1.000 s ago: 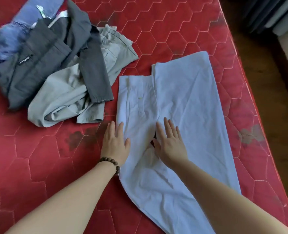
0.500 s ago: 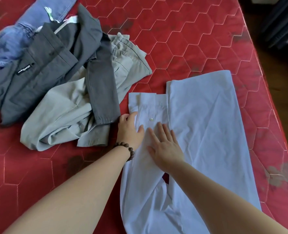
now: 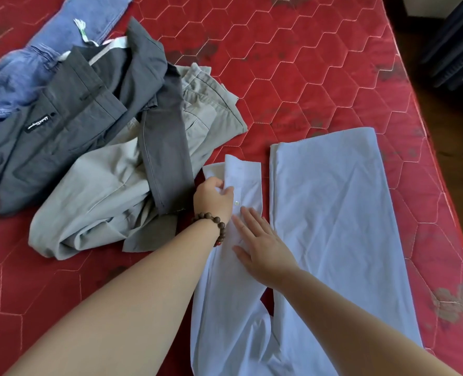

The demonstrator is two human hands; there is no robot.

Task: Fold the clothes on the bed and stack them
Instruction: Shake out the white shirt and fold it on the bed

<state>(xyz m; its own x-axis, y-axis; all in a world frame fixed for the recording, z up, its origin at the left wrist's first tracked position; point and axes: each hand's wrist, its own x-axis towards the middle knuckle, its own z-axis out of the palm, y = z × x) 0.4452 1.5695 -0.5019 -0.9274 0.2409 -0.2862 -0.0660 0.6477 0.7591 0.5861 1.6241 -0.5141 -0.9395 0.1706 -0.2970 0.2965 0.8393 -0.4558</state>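
A light blue shirt [image 3: 330, 213] lies spread on the red mattress, its body folded lengthwise on the right and a sleeve with a buttoned cuff [image 3: 241, 172] lying along its left side. My left hand [image 3: 214, 198], a bead bracelet on its wrist, pinches the sleeve's left edge just below the cuff. My right hand [image 3: 260, 245] lies flat with straight fingers on the sleeve, just below the left hand.
A heap of unfolded clothes sits at the left: dark grey trousers [image 3: 70, 123], a pale grey-green garment [image 3: 100, 199] and blue jeans [image 3: 48, 47] at the back. The red quilted mattress [image 3: 306, 77] ends at its right edge [image 3: 426, 137], with dark floor beyond.
Both hands slid up the sleeve toward the cuff. The left hand went from lying flat to pinching the sleeve's edge. The view shifted so the shirt sits lower and more to the right.
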